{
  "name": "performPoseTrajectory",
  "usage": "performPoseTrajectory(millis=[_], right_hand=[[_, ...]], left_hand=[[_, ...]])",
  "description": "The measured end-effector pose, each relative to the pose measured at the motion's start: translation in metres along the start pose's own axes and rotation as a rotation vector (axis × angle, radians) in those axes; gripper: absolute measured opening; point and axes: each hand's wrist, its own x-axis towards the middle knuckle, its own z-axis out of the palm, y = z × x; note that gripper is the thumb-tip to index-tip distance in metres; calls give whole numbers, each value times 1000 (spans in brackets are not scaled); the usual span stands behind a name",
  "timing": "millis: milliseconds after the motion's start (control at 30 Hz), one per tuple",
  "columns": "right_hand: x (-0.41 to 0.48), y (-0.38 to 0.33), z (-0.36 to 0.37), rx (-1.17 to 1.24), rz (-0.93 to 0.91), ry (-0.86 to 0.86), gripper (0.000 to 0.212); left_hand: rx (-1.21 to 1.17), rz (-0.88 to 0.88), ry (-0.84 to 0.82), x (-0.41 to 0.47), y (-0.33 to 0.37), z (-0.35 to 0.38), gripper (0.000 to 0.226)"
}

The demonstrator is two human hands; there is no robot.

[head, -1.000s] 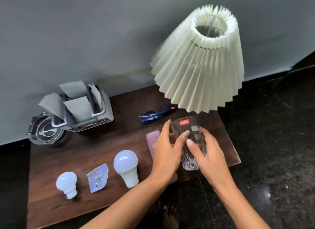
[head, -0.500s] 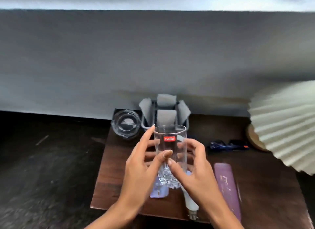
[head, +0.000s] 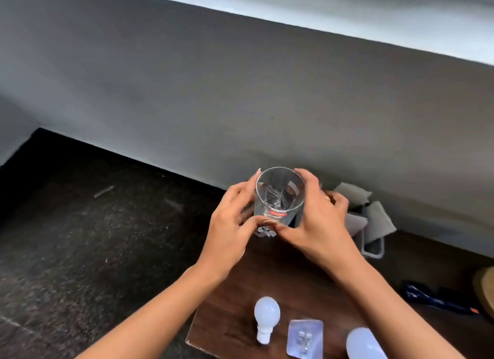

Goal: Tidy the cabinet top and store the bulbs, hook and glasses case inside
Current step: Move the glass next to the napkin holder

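Note:
Both hands hold a clear drinking glass (head: 278, 198) with a red label above the far left corner of the dark wooden cabinet top (head: 288, 284). My left hand (head: 230, 225) grips its left side and my right hand (head: 318, 219) its right side. A small white bulb (head: 266, 318) lies near the front edge. Beside it lies the clear adhesive hook (head: 304, 337). A larger white bulb (head: 363, 344) is cut off at the bottom edge. The glasses case is out of view.
A grey holder (head: 371, 225) with folded grey cloths stands by the wall, right of my hands. Blue glasses (head: 438, 300) lie at the right, next to a tan lamp base (head: 485, 289). Dark stone floor (head: 80, 238) lies to the left.
The glass has travelled left and toward the back of the cabinet top in both hands. The view has swung left, so the lampshade and the purple case have left the frame.

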Motion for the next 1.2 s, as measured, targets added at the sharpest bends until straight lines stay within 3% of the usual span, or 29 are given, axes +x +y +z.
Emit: performPoseTrajectory(millis=[533,1200], right_hand=[[31,11,29,-511,-21,-65,87],[13,2,31,-596,18,-45,93]], left_hand=[[87,0,33,21,-50,-1,74],[159,-9,-36,10,-59,-2,73]])
